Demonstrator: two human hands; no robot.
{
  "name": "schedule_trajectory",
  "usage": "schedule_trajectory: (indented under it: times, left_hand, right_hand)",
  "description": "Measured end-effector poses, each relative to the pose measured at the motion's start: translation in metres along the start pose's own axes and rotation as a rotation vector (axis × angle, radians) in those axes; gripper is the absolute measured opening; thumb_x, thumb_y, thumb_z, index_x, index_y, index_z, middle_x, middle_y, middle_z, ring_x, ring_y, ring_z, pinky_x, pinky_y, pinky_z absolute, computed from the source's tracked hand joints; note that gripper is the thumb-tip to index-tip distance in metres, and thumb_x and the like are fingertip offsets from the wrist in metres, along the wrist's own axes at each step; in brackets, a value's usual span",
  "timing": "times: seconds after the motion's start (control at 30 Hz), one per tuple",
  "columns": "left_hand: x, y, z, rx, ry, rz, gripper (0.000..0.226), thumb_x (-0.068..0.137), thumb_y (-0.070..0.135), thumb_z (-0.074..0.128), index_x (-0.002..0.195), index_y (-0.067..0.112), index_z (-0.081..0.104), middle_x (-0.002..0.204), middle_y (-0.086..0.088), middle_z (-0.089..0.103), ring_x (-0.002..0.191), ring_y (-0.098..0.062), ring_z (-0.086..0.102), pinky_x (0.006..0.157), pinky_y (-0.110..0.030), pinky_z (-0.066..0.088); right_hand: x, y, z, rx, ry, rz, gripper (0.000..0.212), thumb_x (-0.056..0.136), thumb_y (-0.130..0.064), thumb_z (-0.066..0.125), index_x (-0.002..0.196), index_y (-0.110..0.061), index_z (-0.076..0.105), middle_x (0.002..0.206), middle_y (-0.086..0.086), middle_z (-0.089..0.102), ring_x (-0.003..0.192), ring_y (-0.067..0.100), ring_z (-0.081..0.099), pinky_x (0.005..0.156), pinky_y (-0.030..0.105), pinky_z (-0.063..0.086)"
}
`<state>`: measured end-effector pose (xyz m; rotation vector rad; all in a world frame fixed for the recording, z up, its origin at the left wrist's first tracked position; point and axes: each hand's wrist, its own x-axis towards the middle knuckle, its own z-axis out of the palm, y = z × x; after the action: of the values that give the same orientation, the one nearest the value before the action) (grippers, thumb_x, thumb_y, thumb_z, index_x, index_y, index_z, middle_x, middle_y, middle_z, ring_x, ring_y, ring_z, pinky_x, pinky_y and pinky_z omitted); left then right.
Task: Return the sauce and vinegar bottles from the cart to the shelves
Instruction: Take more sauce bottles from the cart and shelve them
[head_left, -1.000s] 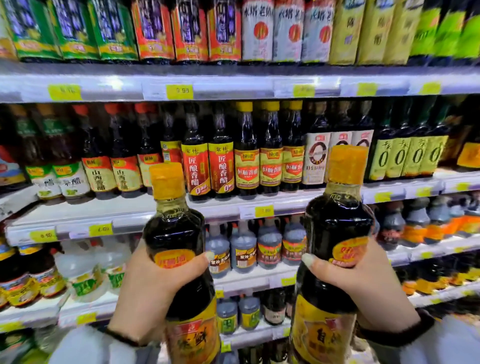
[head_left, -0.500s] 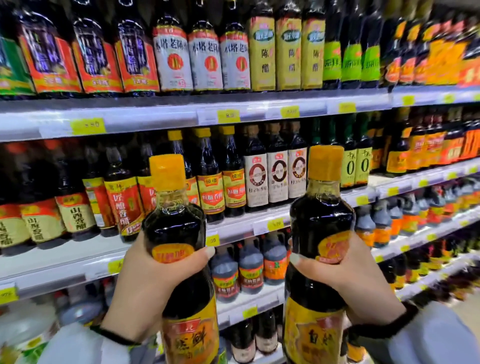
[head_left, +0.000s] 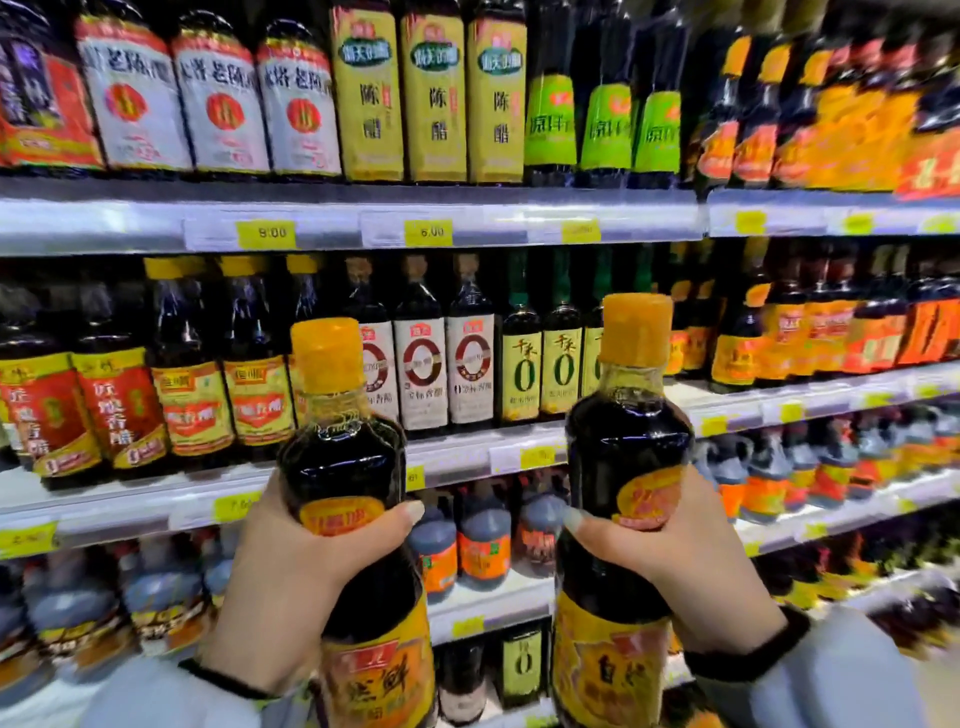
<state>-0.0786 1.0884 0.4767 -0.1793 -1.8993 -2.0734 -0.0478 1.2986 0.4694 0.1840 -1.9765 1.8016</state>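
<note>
The left thumb (head_left: 384, 525) curls across the front of the left-hand bottle (head_left: 343, 467), just under its small orange shoulder label. The left hand (head_left: 291, 566) wraps that bottle's waist from the left (its other fingers are hidden behind the glass). The right thumb (head_left: 597, 530) lies the same way across the right-hand bottle (head_left: 628, 441), which the right hand (head_left: 675, 561) grasps from the right.

Both bottles are dark, upright, near the camera and apart from each other. Each has an orange cap and a yellow label low on the body, and the right one's cap sits a little higher. Pale sleeves (head_left: 841, 675) with dark cuffs cover both wrists.

Farther off run the white shelves (head_left: 363, 218), which carry yellow price tags (head_left: 270, 234). The top tier holds white-, yellow- and green-labelled bottles (head_left: 434, 98). Dark bottles (head_left: 470, 364) stand in a row on the middle tier behind the two caps, and squat jugs (head_left: 483, 545) sit below. The far right end is blurred.
</note>
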Motion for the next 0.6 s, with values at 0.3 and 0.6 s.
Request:
schedule_trajectory:
  times: [0.3, 0.6]
  left_hand:
    - [0.019, -0.006, 0.079, -0.067, -0.085, -0.011, 0.043, 0.040, 0.021, 0.086, 0.073, 0.023, 0.058, 0.055, 0.012, 0.069, 0.049, -0.007, 0.064, 0.058, -0.027, 0.043]
    - [0.065, -0.024, 0.148, -0.079, -0.255, 0.036, 0.046, 0.038, 0.012, 0.079, 0.077, 0.025, 0.059, 0.062, 0.014, 0.071, 0.054, -0.002, 0.065, 0.058, -0.026, 0.043]
  right_hand:
    - [0.034, 0.014, -0.057, 0.005, -0.001, 0.003, 0.060, 0.041, -0.019, 0.079, 0.097, -0.012, 0.059, 0.073, -0.013, 0.072, 0.064, 0.000, 0.066, 0.054, 0.010, 0.047]
    - [0.076, 0.042, -0.105, -0.042, 0.148, -0.008, 0.059, 0.041, -0.018, 0.078, 0.097, -0.014, 0.060, 0.076, -0.004, 0.072, 0.070, 0.008, 0.067, 0.058, 0.016, 0.052]
